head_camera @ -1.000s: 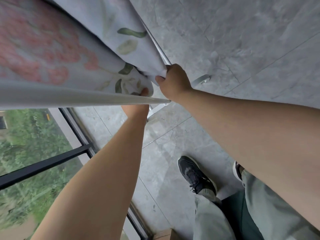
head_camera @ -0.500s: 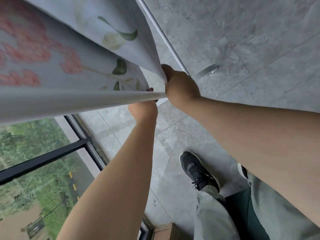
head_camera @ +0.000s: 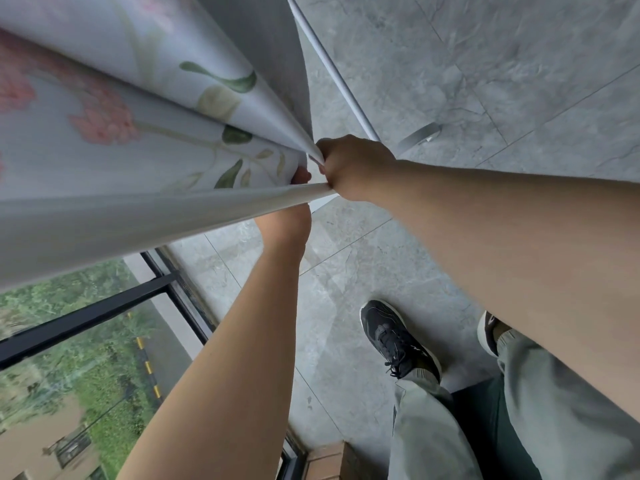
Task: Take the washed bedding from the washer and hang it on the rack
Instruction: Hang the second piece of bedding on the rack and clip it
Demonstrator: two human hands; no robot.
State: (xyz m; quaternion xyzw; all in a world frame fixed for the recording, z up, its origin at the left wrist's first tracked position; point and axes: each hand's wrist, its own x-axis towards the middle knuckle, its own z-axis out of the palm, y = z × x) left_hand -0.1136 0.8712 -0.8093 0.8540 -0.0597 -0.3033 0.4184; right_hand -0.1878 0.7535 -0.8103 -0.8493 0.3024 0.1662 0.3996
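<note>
**Floral bedding gathered beside the rack rod**

The pale, floral-print fabric bedding (head_camera: 104, 133) stretches in taut folds across the upper left, beside the thin white metal rack rod (head_camera: 332, 71). The right grip (head_camera: 353, 168) is clenched round its gathered corner. Just below, the left grip (head_camera: 287, 223) wraps the lower fold, mostly hidden.

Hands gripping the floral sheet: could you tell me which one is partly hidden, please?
The left hand: a fold of the pale floral bedsheet crosses it. The right hand shows its whole back.
</note>
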